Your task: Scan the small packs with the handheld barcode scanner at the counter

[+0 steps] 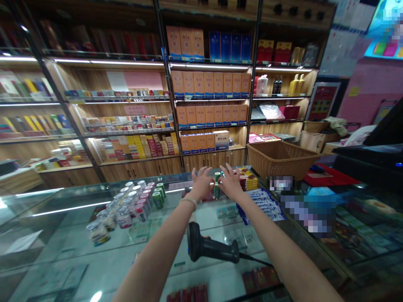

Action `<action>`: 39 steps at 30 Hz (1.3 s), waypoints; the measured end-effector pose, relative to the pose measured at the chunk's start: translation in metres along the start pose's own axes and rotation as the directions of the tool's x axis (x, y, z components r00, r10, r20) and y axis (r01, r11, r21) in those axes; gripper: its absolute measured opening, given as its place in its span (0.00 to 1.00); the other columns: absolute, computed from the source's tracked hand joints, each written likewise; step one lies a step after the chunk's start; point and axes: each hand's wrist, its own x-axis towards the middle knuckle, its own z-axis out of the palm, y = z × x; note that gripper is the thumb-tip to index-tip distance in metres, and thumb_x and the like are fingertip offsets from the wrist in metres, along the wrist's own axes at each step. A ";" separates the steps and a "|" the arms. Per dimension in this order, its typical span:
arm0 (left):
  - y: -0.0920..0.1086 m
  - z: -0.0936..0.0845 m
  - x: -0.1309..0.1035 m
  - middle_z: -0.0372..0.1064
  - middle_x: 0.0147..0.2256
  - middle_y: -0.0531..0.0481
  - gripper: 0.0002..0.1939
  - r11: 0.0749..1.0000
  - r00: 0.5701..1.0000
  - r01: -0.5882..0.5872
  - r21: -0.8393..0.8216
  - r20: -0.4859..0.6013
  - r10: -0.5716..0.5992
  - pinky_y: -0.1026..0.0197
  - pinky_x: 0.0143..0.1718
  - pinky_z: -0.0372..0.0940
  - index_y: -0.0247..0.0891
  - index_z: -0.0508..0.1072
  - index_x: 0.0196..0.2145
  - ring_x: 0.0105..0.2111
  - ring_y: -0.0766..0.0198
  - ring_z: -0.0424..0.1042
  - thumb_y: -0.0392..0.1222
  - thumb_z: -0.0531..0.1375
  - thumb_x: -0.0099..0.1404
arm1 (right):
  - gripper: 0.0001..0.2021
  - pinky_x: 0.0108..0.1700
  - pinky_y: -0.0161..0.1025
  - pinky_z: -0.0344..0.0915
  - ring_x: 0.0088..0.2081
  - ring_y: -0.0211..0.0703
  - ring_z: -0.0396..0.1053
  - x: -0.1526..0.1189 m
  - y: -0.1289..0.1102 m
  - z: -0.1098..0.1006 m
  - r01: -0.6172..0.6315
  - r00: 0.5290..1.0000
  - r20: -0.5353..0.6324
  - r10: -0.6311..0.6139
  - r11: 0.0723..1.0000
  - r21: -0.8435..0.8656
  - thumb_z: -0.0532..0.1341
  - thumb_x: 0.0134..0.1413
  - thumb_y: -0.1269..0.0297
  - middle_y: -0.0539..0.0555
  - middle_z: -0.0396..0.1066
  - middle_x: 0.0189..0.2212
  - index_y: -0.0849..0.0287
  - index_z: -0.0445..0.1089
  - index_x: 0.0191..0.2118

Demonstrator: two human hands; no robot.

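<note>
Head view: green containers (217, 191) stand between left fingers (208, 180) and right fingers (224, 180).

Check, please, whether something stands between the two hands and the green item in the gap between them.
Nothing visible stands in the way: the left hand and right hand are on either side of the green item; whether they touch it, I cannot tell. The black scanner lies nearer the camera, outside this gap.

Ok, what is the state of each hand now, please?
Left hand: curved beside green containers; grip cannot be told.
Right hand: curved beside the same containers; grip cannot be told.
</note>
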 end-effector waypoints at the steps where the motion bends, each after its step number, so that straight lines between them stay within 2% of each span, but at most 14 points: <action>1: -0.001 -0.003 -0.005 0.62 0.66 0.46 0.04 1.000 1.000 0.001 0.001 0.003 -0.001 0.25 0.68 0.35 0.46 0.81 0.35 0.69 0.46 0.54 0.38 0.66 0.61 | 0.05 0.69 0.71 0.34 0.73 0.61 0.44 -0.002 -0.005 -0.003 0.002 1.000 0.005 -0.002 1.000 0.001 0.67 0.58 0.63 0.56 0.55 0.71 0.54 0.79 0.39; 8: -0.013 -0.023 -0.045 0.64 0.65 0.47 0.06 1.000 1.000 0.027 0.004 0.002 -0.027 0.25 0.68 0.36 0.48 0.81 0.36 0.68 0.45 0.54 0.38 0.67 0.60 | 0.06 0.69 0.71 0.38 0.73 0.60 0.44 -0.019 -0.046 -0.014 0.004 1.000 0.024 -0.004 1.000 0.021 0.65 0.59 0.63 0.55 0.56 0.71 0.54 0.79 0.40; 13: -0.022 -0.033 -0.073 0.63 0.65 0.47 0.06 0.999 0.999 0.051 -0.014 0.001 -0.051 0.24 0.67 0.37 0.48 0.81 0.37 0.68 0.44 0.55 0.40 0.68 0.59 | 0.07 0.70 0.69 0.37 0.72 0.59 0.46 -0.030 -0.072 -0.018 0.024 0.999 -0.027 -0.023 0.999 0.038 0.64 0.60 0.63 0.55 0.58 0.70 0.54 0.78 0.42; 22: -0.029 -0.048 -0.112 0.62 0.67 0.48 0.03 0.990 0.991 0.128 -0.064 -0.031 -0.130 0.23 0.67 0.37 0.47 0.80 0.35 0.69 0.43 0.53 0.42 0.65 0.64 | 0.06 0.69 0.70 0.40 0.72 0.61 0.47 -0.045 -0.104 -0.025 0.026 0.999 -0.050 -0.021 0.994 0.105 0.64 0.62 0.61 0.55 0.59 0.69 0.52 0.79 0.41; 25: -0.030 -0.045 -0.124 0.62 0.67 0.48 0.03 0.982 0.983 0.164 -0.093 -0.072 -0.171 0.25 0.68 0.37 0.48 0.80 0.37 0.69 0.44 0.53 0.43 0.66 0.64 | 0.05 0.68 0.70 0.41 0.72 0.61 0.47 -0.049 -0.108 -0.023 0.002 0.999 -0.041 0.005 0.988 0.153 0.64 0.62 0.60 0.54 0.59 0.69 0.51 0.78 0.41; 30: -0.031 -0.028 -0.137 0.62 0.67 0.49 0.05 0.955 0.956 0.232 -0.186 -0.139 -0.259 0.27 0.68 0.38 0.49 0.80 0.39 0.68 0.46 0.53 0.42 0.66 0.64 | 0.03 0.67 0.71 0.42 0.71 0.61 0.49 -0.054 -0.109 -0.019 0.013 0.997 -0.081 0.003 0.983 0.185 0.65 0.61 0.61 0.54 0.62 0.68 0.51 0.77 0.39; 34: -0.034 -0.017 -0.141 0.64 0.65 0.50 0.05 0.938 0.945 0.250 -0.239 -0.150 -0.290 0.28 0.68 0.40 0.50 0.80 0.38 0.68 0.45 0.54 0.42 0.67 0.63 | 0.03 0.67 0.70 0.43 0.69 0.60 0.53 -0.057 -0.111 -0.018 0.058 0.990 -0.136 -0.036 0.986 0.157 0.65 0.61 0.62 0.56 0.64 0.66 0.52 0.75 0.39; 39: -0.032 -0.014 -0.144 0.67 0.63 0.49 0.06 0.929 0.941 0.263 -0.263 -0.143 -0.307 0.27 0.67 0.43 0.50 0.80 0.40 0.67 0.46 0.57 0.41 0.66 0.64 | 0.03 0.66 0.70 0.44 0.68 0.60 0.56 -0.061 -0.112 -0.015 0.026 0.991 -0.134 -0.002 0.984 0.174 0.63 0.63 0.63 0.54 0.67 0.64 0.52 0.75 0.40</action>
